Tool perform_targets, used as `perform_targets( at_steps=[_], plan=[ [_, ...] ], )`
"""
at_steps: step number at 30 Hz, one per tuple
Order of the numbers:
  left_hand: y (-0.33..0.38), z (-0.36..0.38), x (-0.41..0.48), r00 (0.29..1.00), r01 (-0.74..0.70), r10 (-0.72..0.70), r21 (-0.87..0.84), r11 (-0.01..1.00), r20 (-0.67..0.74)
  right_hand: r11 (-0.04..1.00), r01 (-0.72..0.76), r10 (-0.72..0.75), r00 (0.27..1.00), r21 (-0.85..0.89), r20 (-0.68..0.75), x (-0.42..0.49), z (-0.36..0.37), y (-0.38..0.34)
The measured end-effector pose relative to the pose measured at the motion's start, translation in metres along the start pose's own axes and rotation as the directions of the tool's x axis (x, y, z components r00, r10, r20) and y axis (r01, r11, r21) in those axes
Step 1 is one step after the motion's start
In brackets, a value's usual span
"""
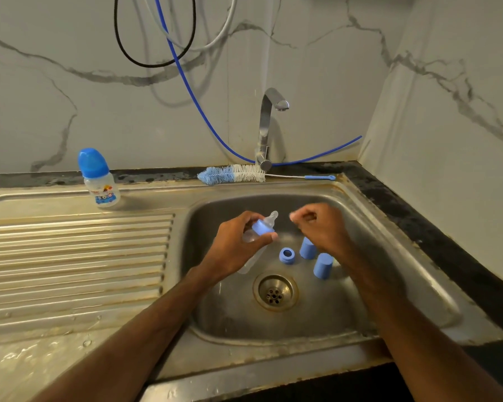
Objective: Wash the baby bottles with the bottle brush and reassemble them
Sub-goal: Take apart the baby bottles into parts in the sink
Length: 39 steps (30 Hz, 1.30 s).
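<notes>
Near the centre of the frame, the left hand [238, 248] grips a clear baby bottle [251, 237] over the sink [395, 236], its fingers and thumb wrapped round the bottle's shoulder. The bottle is tilted, with its blue collar [262, 227] and clear nipple [272, 218] pointing up and to the right. Just right of it, the right hand [320, 227] hovers with its fingers curled in. It is motion-blurred, and nothing shows between the fingers.

On the sink floor below the hands lie a blue ring [286, 255] and two blue caps [307, 248] [323, 266], which stand mouth down above the drain [275, 292].

At the upper left, a second bottle [100, 181] stands upright and capped on the drainboard [70, 256]. The bottle brush [233, 174] lies along the sink's back edge, at the foot of the faucet [266, 126].
</notes>
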State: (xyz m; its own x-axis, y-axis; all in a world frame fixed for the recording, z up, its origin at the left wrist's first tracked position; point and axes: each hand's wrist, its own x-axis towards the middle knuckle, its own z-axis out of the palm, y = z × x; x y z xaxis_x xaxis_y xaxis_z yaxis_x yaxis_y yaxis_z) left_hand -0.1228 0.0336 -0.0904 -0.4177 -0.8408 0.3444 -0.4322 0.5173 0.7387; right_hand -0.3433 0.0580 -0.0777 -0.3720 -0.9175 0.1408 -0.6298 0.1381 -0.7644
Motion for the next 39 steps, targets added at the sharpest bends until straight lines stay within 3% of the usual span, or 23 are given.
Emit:
perform_targets(
  at_steps=[2, 3, 5, 10, 15, 18, 24, 33, 35, 37, 39],
  plan=[
    [-0.001, -0.002, -0.001, 0.997, -0.046, 0.050, 0.061, 0.997, -0.051, 0.932, -0.068, 0.011, 0.987, 0.356, 0.160, -0.016, -0.001, -0.034],
    [-0.001, -0.003, -0.001, 0.995, -0.059, 0.067, 0.100, 0.993, -0.072, 0.899, -0.119, 0.011, 0.968, 0.421, 0.252, -0.023, -0.001, -0.046],
    [0.000, -0.005, -0.001, 0.990, -0.075, 0.096, 0.180, 0.981, -0.108, 0.908, -0.106, -0.048, 0.935, 0.406, 0.352, -0.029, 0.006, -0.053],
    [-0.005, -0.004, -0.001, 0.985, -0.132, 0.156, 0.253, 0.958, -0.077, 0.899, -0.089, -0.106, 0.906, 0.429, 0.410, -0.028, 0.017, -0.043],
    [-0.006, -0.004, 0.000, 0.983, -0.134, 0.158, 0.220, 0.966, -0.095, 0.816, -0.219, 0.014, 0.932, 0.535, 0.362, -0.019, -0.003, -0.039],
    [-0.003, -0.009, 0.001, 0.979, -0.154, 0.171, 0.145, 0.977, -0.111, 0.827, -0.232, 0.046, 0.935, 0.512, 0.351, -0.013, -0.013, -0.028],
    [0.008, -0.017, 0.001, 0.980, -0.166, 0.170, 0.040, 0.985, -0.108, 0.758, -0.230, -0.034, 0.920, 0.610, 0.390, -0.013, -0.018, -0.024],
    [0.010, -0.024, 0.002, 0.999, 0.025, -0.027, -0.103, 0.994, -0.019, 0.742, -0.210, -0.084, 0.913, 0.637, 0.398, -0.017, -0.016, -0.024],
    [0.014, -0.025, 0.002, 0.996, 0.092, -0.088, -0.281, 0.955, 0.028, 0.710, -0.196, -0.131, 0.907, 0.676, 0.400, -0.018, -0.017, -0.027],
    [0.022, -0.025, 0.002, 0.980, 0.199, -0.182, -0.503, 0.841, 0.082, 0.688, -0.171, -0.185, 0.899, 0.705, 0.398, -0.020, -0.018, -0.031],
    [0.026, -0.026, 0.001, 0.955, 0.296, -0.247, -0.535, 0.792, 0.163, 0.686, -0.169, -0.191, 0.896, 0.708, 0.400, -0.021, -0.021, -0.033]
  ],
)
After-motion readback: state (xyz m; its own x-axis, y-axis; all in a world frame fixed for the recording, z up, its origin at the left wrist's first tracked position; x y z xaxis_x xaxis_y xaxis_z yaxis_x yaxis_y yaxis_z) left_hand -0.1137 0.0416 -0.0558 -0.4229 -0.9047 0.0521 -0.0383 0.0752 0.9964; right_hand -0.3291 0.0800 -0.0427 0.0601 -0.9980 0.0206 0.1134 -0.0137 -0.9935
